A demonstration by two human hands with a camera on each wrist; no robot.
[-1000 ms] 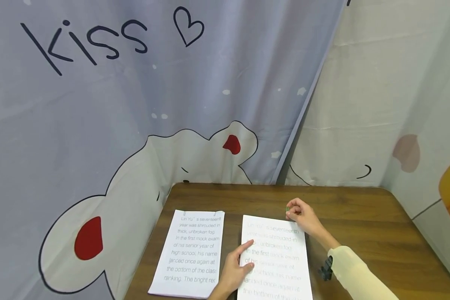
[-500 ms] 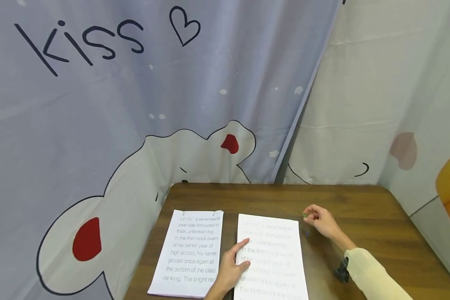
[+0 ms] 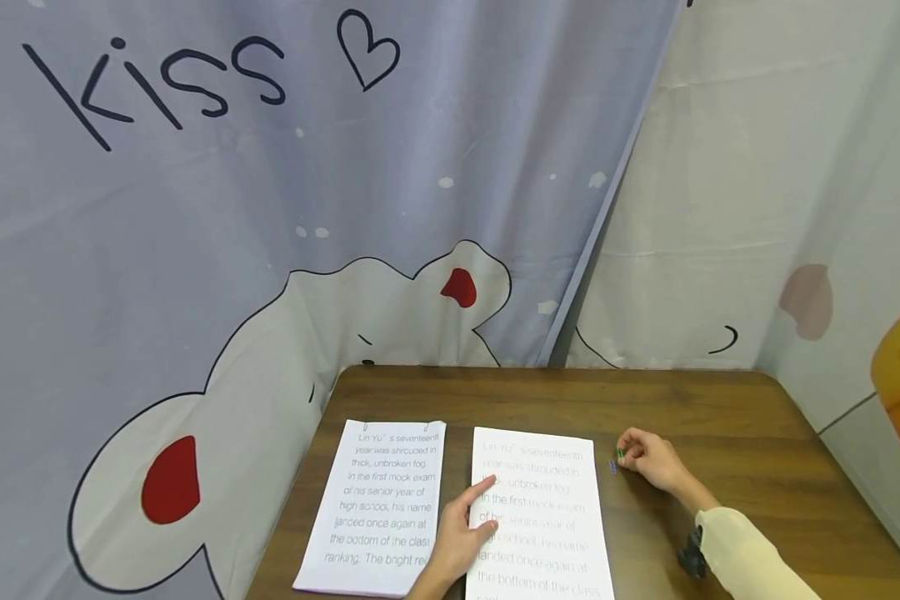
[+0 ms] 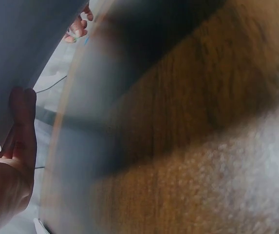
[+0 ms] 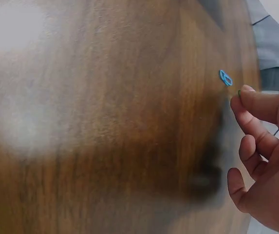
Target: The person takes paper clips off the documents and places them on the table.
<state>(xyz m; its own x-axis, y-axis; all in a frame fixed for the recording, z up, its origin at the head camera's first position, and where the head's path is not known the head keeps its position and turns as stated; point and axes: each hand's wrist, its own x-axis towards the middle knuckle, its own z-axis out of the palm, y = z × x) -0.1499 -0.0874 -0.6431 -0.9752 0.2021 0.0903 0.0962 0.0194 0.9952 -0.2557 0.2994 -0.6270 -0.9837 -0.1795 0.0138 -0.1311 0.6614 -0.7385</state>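
A printed stack of paper (image 3: 536, 533) is in the middle of the head view. My left hand (image 3: 459, 537) grips its left edge, thumb and a finger showing on the printed face. In the left wrist view the left hand (image 4: 17, 141) holds the sheets (image 4: 20, 44) tilted over the table. Just right of the stack, my right hand (image 3: 651, 458) pinches a small green paper clip (image 3: 621, 453) between thumb and index finger. A blue paper clip (image 5: 225, 78) lies on the table close to the right fingertips.
A second printed stack (image 3: 375, 508) lies to the left on the brown wooden table (image 3: 765, 450), with two clips (image 3: 426, 427) on its top edge. A patterned curtain (image 3: 420, 167) hangs behind the table.
My right hand has moved right and down from the stack's top edge, bringing the green paper clip beside the blue one. The held stack has shifted slightly left.
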